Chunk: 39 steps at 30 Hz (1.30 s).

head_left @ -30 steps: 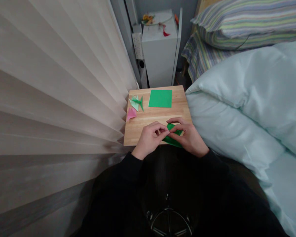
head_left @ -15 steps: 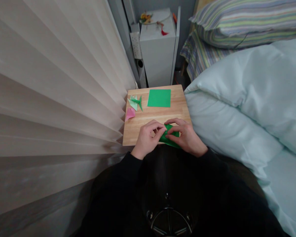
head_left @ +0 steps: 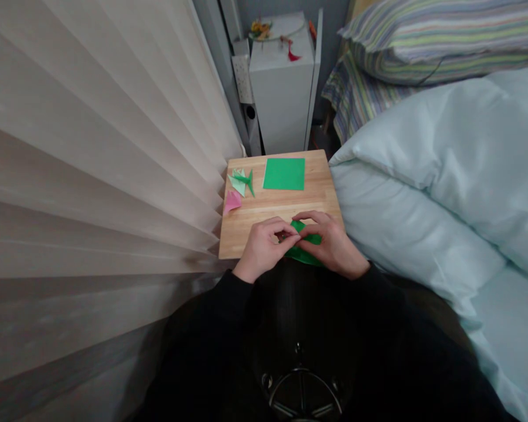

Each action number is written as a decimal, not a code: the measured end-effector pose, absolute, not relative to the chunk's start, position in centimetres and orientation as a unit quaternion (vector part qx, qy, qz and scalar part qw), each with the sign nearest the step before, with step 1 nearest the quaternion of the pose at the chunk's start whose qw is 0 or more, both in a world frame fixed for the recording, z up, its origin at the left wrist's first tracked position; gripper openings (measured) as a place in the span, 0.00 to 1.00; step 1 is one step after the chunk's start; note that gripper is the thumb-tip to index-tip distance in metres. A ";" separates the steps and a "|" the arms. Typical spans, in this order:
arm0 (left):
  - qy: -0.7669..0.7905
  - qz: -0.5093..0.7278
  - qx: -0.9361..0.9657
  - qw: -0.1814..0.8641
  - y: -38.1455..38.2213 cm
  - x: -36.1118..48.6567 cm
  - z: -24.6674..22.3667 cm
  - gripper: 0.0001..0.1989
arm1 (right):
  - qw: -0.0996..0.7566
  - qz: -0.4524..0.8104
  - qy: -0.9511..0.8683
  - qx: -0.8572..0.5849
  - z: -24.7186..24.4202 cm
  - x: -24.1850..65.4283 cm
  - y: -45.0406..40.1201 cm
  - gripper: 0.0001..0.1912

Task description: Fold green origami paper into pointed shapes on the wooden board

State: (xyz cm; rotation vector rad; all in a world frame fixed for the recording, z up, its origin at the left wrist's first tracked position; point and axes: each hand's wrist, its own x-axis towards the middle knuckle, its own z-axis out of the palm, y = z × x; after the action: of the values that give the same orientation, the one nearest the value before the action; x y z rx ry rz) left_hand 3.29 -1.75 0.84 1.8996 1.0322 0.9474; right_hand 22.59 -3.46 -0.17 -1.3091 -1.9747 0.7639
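Note:
A folded piece of green paper [head_left: 305, 255] lies at the front edge of the small wooden table [head_left: 246, 234], partly hidden under both hands. My left hand [head_left: 267, 241] pinches it from the left, thumb and fingers together. From the right, my right hand [head_left: 330, 240] grips the same paper, its fingertips meeting those of the left. Farther back on the table rests a flat stack of green square paper [head_left: 284, 174]. Near the left edge are a green folded paper piece [head_left: 250, 183], a pale green one [head_left: 238, 186] and a pink one [head_left: 233, 201].
A pleated curtain [head_left: 114, 146] hangs along the table's left side. To the right is a bed with a pale blue quilt [head_left: 422, 164] and a striped pillow [head_left: 440, 41]. Behind the table stands a white cabinet [head_left: 281, 99] with a red tassel [head_left: 293, 54] on top.
My left fingertips have shifted slightly to the right along the green paper, closer to the right thumb. The other papers have stayed in place.

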 end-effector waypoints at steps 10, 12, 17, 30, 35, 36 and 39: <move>0.408 0.382 0.725 0.403 -1.9 3.3 1.2 0.05 | 0.317 0.287 -0.759 -0.491 -0.1 22.7 -3.5 0.04; 0.404 0.386 0.728 0.397 -2.0 3.4 1.2 0.05 | 0.306 0.287 -0.762 -0.494 0.0 22.6 -3.5 0.04; 0.398 0.392 0.742 0.370 -2.2 3.6 1.1 0.06 | 0.260 0.272 -0.774 -0.509 0.0 22.3 -3.6 0.05; 0.374 0.393 0.780 0.314 -2.5 4.2 1.0 0.06 | 0.133 0.204 -0.810 -0.534 -0.2 21.8 -4.0 0.11; 0.377 0.399 0.778 0.306 -2.6 4.2 1.0 0.07 | 0.125 0.172 -0.818 -0.534 0.1 21.2 -4.2 0.16; 0.378 0.398 0.779 0.304 -2.6 4.2 1.0 0.07 | 0.125 0.168 -0.819 -0.534 0.1 21.1 -4.3 0.16; 0.375 0.396 0.785 0.295 -2.6 4.2 0.9 0.07 | 0.120 0.168 -0.819 -0.535 0.0 21.0 -4.3 0.15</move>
State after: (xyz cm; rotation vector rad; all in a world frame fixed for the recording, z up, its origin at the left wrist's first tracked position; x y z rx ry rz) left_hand 4.21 -2.64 0.90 2.0877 0.9988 1.0528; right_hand 21.04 -4.26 0.02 -1.5637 -2.3930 0.4915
